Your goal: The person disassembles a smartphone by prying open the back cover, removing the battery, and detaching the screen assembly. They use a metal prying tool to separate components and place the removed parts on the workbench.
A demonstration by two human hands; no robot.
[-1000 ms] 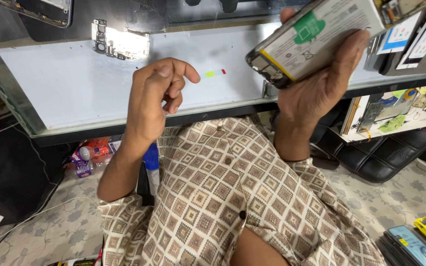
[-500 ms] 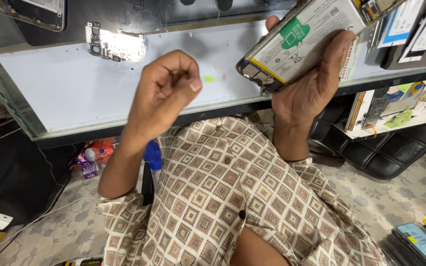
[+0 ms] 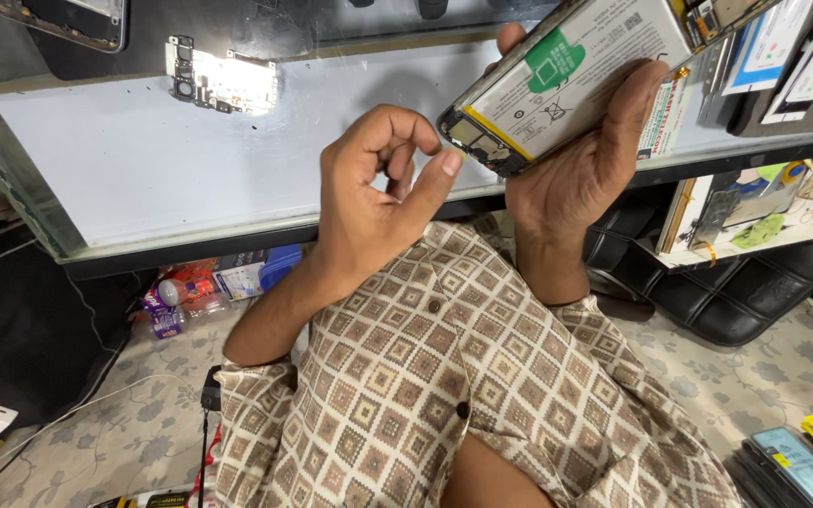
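Note:
My right hand (image 3: 581,169) grips an opened phone (image 3: 566,80) with its back cover off. A white battery with a green label shows inside it, and the phone is tilted above the edge of the white glass table (image 3: 143,160). My left hand (image 3: 374,198) is raised just left of the phone's lower end. Its fingers are curled in, and the thumb tip lies close to the phone's bottom corner. I see nothing in the left hand. My checked brown shirt (image 3: 444,395) fills the lower middle.
A bare circuit board (image 3: 223,83) lies on the table at the back left, and another opened phone (image 3: 58,19) sits at the top left. Packets and boxes crowd the right shelf (image 3: 755,216). Small bottles (image 3: 167,306) lie under the table, and phones (image 3: 802,452) on the floor.
My left hand has moved right toward the phone's lower end, its thumb now stretched out. My right hand has kept hold of the phone and shifted it slightly.

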